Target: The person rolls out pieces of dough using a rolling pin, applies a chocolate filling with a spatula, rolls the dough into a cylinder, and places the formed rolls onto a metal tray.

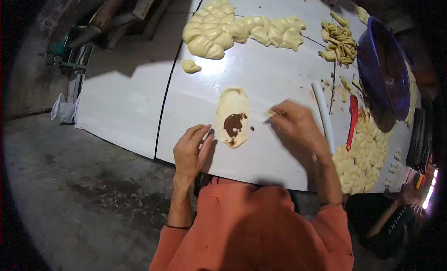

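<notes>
A flattened dough oval (233,102) is noted on the white tabletop (128,103), between the hands, with dark brown filling (230,123) on its nearer half. The filling step is judged to be in hand. A small yellowish piece (274,113) is pinched in the right hand (295,124); the left hand (188,146) is held empty, thumb and fingers parted. Careful placement onto the filling is apparently called for.

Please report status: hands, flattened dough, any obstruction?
Left hand beside flattened dough. Right hand pinching small yellowish piece. Dark brown spread on top; no obstruction above.
</notes>
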Tool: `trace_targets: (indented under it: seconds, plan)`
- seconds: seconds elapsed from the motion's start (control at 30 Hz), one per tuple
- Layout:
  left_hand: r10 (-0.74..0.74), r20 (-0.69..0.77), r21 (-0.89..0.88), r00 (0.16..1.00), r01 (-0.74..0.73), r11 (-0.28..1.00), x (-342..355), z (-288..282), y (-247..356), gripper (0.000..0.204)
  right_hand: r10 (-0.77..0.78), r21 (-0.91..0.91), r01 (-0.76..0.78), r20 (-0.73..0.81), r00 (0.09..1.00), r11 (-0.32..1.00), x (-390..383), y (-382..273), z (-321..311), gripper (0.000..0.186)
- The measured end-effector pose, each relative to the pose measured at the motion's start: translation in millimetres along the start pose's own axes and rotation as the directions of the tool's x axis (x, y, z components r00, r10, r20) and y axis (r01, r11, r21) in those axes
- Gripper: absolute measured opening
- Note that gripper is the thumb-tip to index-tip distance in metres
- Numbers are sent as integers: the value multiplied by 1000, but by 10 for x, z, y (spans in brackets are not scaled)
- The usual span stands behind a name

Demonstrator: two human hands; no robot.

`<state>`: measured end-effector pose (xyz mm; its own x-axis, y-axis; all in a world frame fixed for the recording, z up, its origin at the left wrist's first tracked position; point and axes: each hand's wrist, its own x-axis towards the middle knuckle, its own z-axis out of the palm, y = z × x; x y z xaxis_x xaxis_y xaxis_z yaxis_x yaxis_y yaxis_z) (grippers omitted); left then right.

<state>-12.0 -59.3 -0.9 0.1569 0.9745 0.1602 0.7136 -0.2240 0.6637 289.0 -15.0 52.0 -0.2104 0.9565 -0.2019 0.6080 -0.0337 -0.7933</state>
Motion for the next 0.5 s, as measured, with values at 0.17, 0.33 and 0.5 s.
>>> trace_targets:
  seconds: [0.17, 0.33, 0.5]
  plan:
    - [50, 4, -23, 999, -50, 999, 79, 2, -54, 27, -291, -84, 301, 114, 950, 950, 125, -233, 775, 20]
    - [125, 92, -36, 988, -122, 992, 179, 46, -46, 27, -166, -4, 167, 77, 983, 986, 96, -362, 786, 21]
    - [248, 234, -47, 940, -244, 969, 326, 89, 28, 25, -80, -187, 86, 43, 996, 979, -55, -202, 720, 24]
